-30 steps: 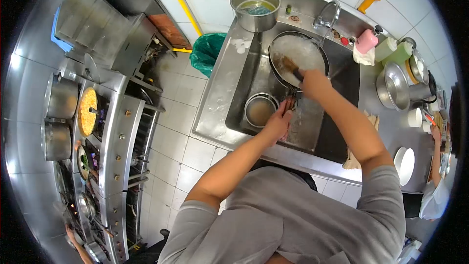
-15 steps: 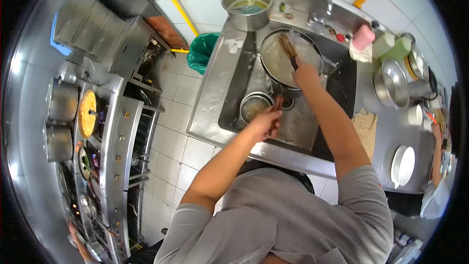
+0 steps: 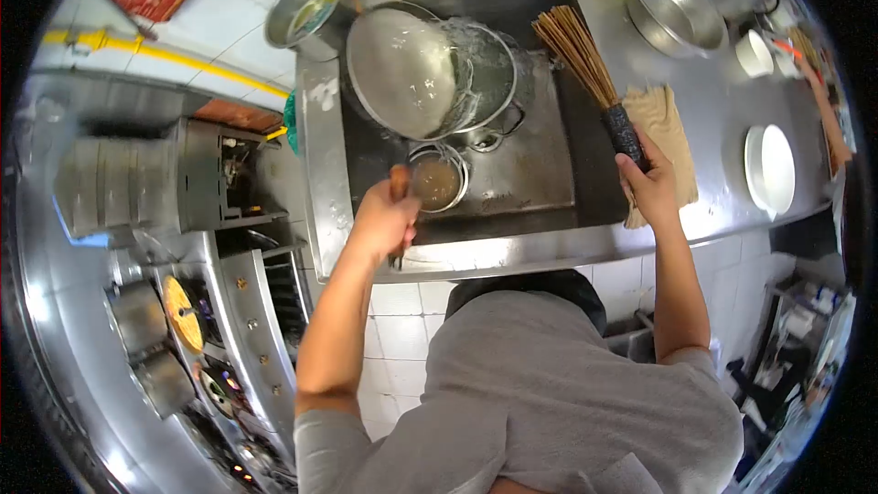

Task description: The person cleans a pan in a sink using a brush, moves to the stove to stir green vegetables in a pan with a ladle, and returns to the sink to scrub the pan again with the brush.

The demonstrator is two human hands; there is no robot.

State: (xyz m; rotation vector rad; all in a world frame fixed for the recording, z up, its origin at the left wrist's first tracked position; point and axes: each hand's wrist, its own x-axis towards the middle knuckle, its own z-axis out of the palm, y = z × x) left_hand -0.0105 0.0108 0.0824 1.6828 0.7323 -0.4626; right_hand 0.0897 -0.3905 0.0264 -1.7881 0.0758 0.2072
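Observation:
My right hand (image 3: 651, 185) is wrapped round the dark handle of a bamboo brush (image 3: 581, 57), its bristles pointing up and left over the sink's right side. My left hand (image 3: 386, 220) grips a wooden handle (image 3: 399, 185) at the sink's front left. A large round pan (image 3: 402, 73) is tilted in the sink (image 3: 521, 165), with water spilling from its right side over a round metal rim. In front of it sits a small pot (image 3: 435, 181) of brownish water.
A metal pot (image 3: 311, 14) stands on the sink's back left corner. To the right are a beige cloth (image 3: 672, 137), a steel bowl (image 3: 675, 7) and white bowls (image 3: 770, 169). A stove (image 3: 238, 311) stands at left. Another person's arm (image 3: 828, 110) shows far right.
The brush has moved right, out of the large pan, in my right hand. The pan has tipped up and water pours off it. My left hand is further left, and the view has shifted.

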